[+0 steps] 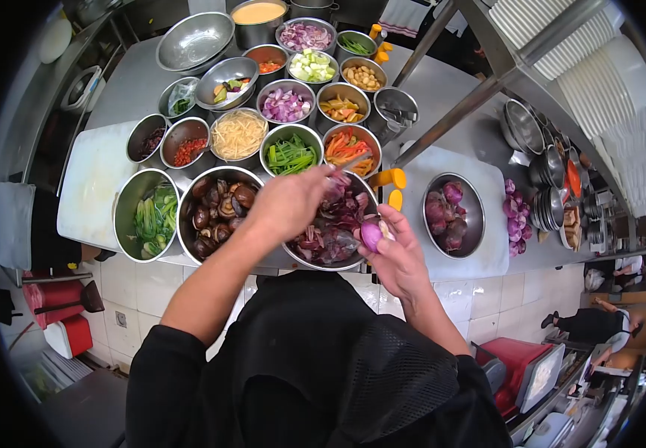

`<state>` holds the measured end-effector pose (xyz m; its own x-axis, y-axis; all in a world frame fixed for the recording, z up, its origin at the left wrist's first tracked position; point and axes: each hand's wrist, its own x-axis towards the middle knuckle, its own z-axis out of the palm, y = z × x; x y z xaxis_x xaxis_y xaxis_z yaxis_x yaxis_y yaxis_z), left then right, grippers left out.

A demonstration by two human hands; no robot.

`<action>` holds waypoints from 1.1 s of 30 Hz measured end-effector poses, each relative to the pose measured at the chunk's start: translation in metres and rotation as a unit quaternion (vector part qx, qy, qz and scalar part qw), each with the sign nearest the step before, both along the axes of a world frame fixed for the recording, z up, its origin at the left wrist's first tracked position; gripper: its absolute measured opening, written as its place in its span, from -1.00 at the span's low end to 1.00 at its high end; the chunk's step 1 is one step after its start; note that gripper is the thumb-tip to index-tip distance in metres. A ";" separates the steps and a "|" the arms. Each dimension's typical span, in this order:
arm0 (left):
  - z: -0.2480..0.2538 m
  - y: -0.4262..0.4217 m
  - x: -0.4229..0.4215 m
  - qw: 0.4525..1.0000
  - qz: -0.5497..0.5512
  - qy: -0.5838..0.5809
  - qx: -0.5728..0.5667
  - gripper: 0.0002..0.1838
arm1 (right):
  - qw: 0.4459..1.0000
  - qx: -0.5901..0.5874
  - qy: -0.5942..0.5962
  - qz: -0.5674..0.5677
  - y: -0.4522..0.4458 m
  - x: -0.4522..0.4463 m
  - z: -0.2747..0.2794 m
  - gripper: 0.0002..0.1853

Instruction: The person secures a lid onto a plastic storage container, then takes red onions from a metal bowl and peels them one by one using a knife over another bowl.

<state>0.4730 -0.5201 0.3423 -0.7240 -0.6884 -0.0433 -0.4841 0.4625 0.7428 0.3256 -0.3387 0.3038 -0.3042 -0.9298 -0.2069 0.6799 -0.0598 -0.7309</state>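
In my right hand point(401, 257) is a purple onion point(373, 234), gripped between thumb and fingers at the right rim of a steel pot. That pot holds loose dark red onion skins point(330, 231). My left hand point(293, 200) reaches over the same pot, slightly blurred, with its fingers closed. A thin blade, seemingly a small knife point(354, 160), sticks out from those fingers toward the sliced carrots point(349, 143). Right of my hands, a steel bowl point(429, 237) of unpeeled onions point(448, 213) rests on a white cutting board point(491, 246).
Several steel pots crowd the counter ahead: mushrooms point(222, 205), leafy greens point(156, 216), green pieces point(291, 153), pale shreds point(239, 134) and chopped onion point(285, 104). Yellow handles point(388, 178) stand beside the pot. More onions point(515, 216) lie at right, under a metal shelf post point(450, 119).
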 end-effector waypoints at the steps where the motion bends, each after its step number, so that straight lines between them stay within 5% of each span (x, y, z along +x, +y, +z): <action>1: 0.000 -0.006 0.003 1.000 -0.009 -0.013 0.007 -0.64 | 1.000 -0.004 0.009 0.008 0.002 -0.001 0.006 -0.42; 5: 0.004 0.004 0.006 0.994 -0.056 -0.078 0.047 -0.51 | 0.999 -0.013 0.040 -0.016 0.000 -0.003 -0.003 -0.39; 8: -0.005 0.021 0.010 0.991 -0.079 0.013 0.104 -0.44 | 0.997 -0.002 0.063 -0.048 -0.005 -0.001 -0.010 -0.36; 18: -0.005 0.038 0.012 0.981 -0.185 0.046 0.019 -0.51 | 0.982 0.047 0.174 -0.053 -0.006 0.005 -0.010 -0.33; 21: -0.020 0.035 0.011 0.978 -0.171 0.112 -0.043 -0.60 | 0.983 0.036 0.173 -0.053 -0.006 0.005 -0.009 -0.34; 27: -0.023 0.025 0.011 0.976 -0.075 0.116 0.169 -0.60 | 0.984 0.015 0.175 -0.034 -0.006 0.003 -0.008 -0.38; 33: -0.006 0.016 0.010 0.982 -0.028 0.021 0.183 -0.53 | 0.992 0.001 0.116 -0.039 0.000 0.003 -0.001 -0.43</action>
